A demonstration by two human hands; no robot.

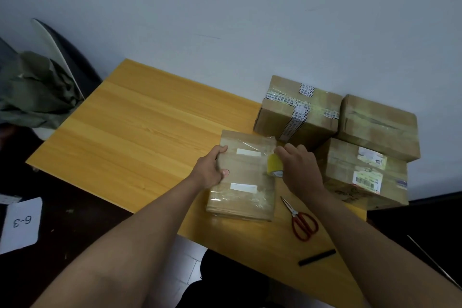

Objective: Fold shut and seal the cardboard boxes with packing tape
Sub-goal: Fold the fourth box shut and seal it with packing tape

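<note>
A flat cardboard box [243,175] lies in front of me on the wooden table [130,130], its top covered with clear tape and two white strips. My left hand [211,169] grips its left edge, thumb on top. My right hand [298,170] holds a yellowish roll of packing tape [273,165] at the box's right edge, fingers curled over it. A stretch of clear tape runs from the roll toward the box's far right corner.
Three taped cardboard boxes stand at the right: one at the back [297,110], one far right [380,125], one nearer with labels [365,175]. Red-handled scissors [301,220] and a black marker [317,257] lie near the table's front edge. A chair with green cloth [37,92] stands left.
</note>
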